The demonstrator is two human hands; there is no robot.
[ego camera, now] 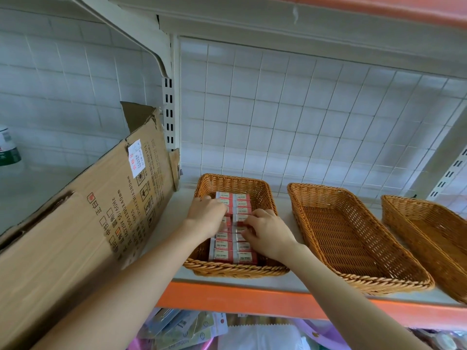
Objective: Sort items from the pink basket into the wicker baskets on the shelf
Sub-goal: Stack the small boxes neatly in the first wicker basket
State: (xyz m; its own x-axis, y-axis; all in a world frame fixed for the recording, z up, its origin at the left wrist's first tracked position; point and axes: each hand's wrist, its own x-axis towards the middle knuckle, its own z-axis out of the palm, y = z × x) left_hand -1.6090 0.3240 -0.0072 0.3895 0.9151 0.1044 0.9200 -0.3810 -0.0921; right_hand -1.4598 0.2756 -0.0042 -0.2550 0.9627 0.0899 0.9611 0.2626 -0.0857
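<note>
1. Left hand (206, 215) and right hand (267, 234), fingers curled, grip boxes (223, 255) mid-row.
2. The boxes lie flat, labels up, long sides crosswise, in two columns running front to back in the basket (265, 195).
3. Two baskets (353, 236) stand to its right and a carton (88, 223) leans at left on the shelf (227, 296).

It looked like a shop: metal shelving (227, 296) with slotted uprights (168, 117) and a wire grid (303, 122), baskets (235, 270), neat rows of boxed erasers (242, 198), a carton (75, 236), packets (177, 329) below.
</note>
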